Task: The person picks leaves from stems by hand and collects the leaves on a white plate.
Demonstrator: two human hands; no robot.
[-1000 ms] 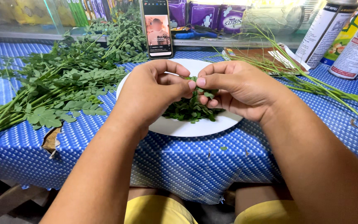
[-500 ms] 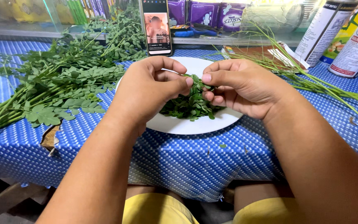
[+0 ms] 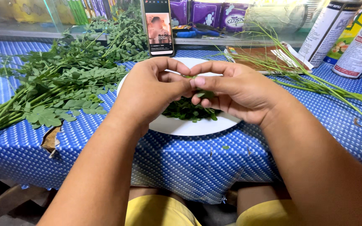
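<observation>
Blue woven-pattern tablecloth (image 3: 181, 163) under round white plate (image 3: 177, 125), both hands (image 3: 193, 83) pinching a leafy sprig (image 3: 188, 77).

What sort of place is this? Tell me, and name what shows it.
Probably a home or small-shop table used for food prep. A blue cloth covers it, leafy stalks lie beside a white plate of picked leaves, and packets and cans stand behind.

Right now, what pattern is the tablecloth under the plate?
Blue with a fine white checked weave, seen in the head view: tablecloth beneath the white plate.
</observation>
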